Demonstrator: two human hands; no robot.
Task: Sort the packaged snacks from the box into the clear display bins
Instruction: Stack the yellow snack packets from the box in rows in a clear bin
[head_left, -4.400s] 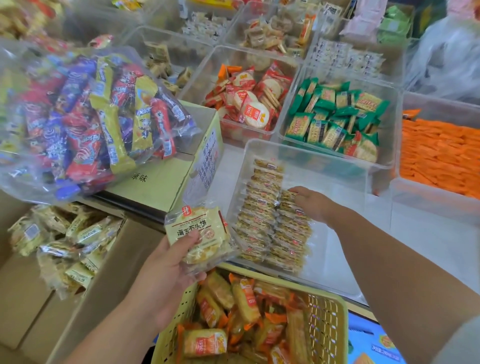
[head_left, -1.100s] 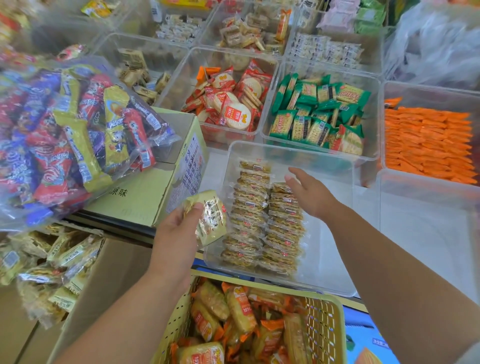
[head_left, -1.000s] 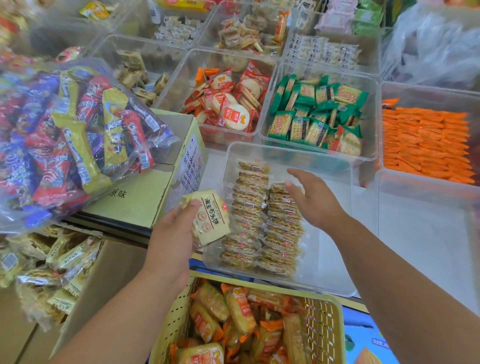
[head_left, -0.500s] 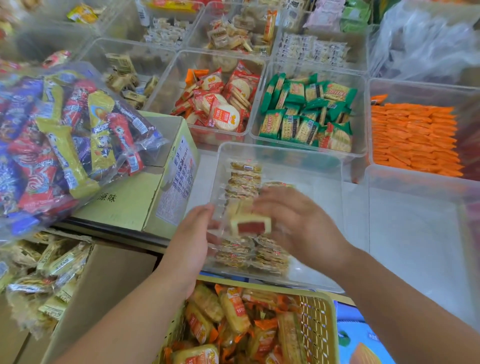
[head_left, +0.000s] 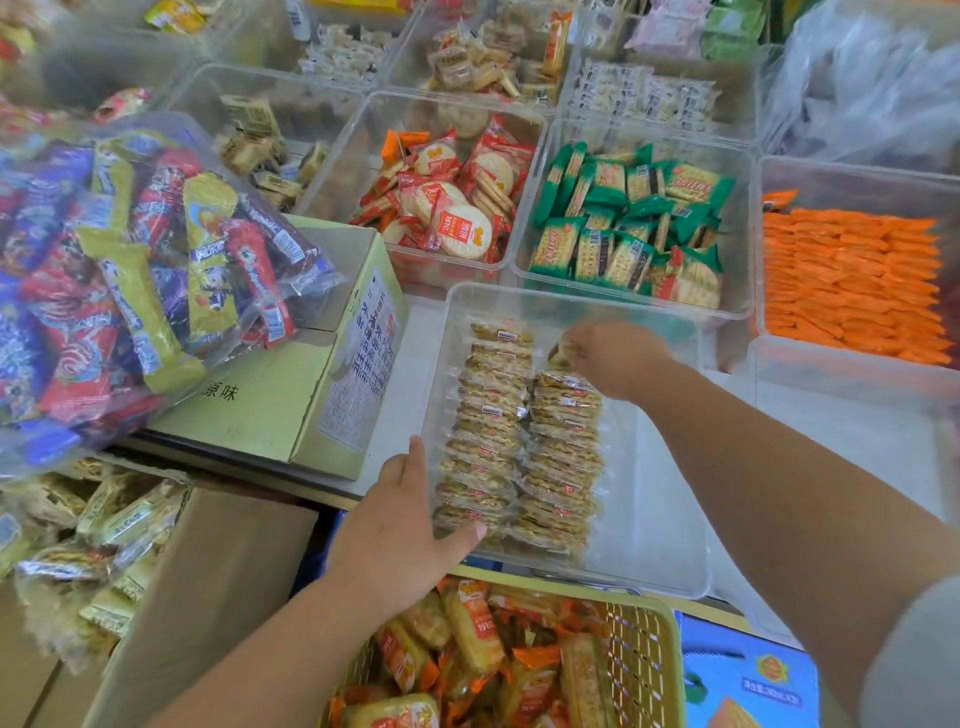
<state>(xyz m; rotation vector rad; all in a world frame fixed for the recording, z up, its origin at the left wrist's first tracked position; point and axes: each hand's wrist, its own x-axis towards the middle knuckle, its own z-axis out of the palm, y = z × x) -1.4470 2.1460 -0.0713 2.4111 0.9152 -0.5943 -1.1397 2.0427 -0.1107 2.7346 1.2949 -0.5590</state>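
A clear display bin sits in front of me with two rows of yellow cracker packs standing in it. My right hand reaches into the bin and pinches one yellow cracker pack at the far end of the right row. My left hand is empty, fingers straight, resting against the bin's near-left corner. At the lower left an open brown cardboard box holds more yellow cracker packs.
A yellow basket of orange-wrapped snacks sits below the bin. A green carton carries a big bag of mixed candy bars. Behind are bins of red rice crackers, green crackers and orange packs.
The yellow pack passed from my left hand to my right, which carried it into the bin's right row. My left hand dropped, empty, to the bin's near-left corner.
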